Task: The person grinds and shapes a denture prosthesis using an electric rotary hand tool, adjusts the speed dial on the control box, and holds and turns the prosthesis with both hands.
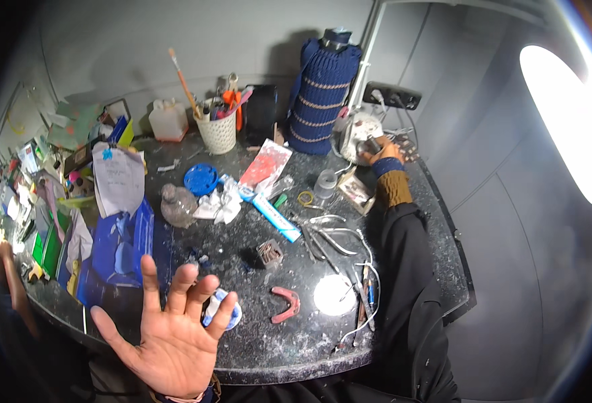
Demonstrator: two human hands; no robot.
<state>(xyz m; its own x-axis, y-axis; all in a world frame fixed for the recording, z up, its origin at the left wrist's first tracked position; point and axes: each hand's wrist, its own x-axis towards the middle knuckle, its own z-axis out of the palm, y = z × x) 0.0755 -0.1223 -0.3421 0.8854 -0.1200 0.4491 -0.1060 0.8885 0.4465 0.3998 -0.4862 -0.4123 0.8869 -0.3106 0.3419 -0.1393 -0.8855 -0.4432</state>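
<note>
My left hand (172, 339) is raised palm up over the front of the dark worktop, fingers spread and holding nothing. Partly behind its fingers lies a blue and white item (230, 314); a red horseshoe-shaped piece (285, 307) rests to its right. At the far end of my outstretched right arm, my right hand (384, 152) has its fingers curled on a small dark cylindrical part (374, 144) at a dusty white machine (357, 129). A clear cup (325, 185) stands just in front.
Pliers (326, 238), tools with a white cord (366, 302), a blue-white tube (276, 221) and blue trays (121, 265) lie about. A knitted-covered cylinder (319, 101) and tool holder (216, 131) stand behind. A co-worker's hand (5, 248) is at far left; a lamp (335, 294) glows.
</note>
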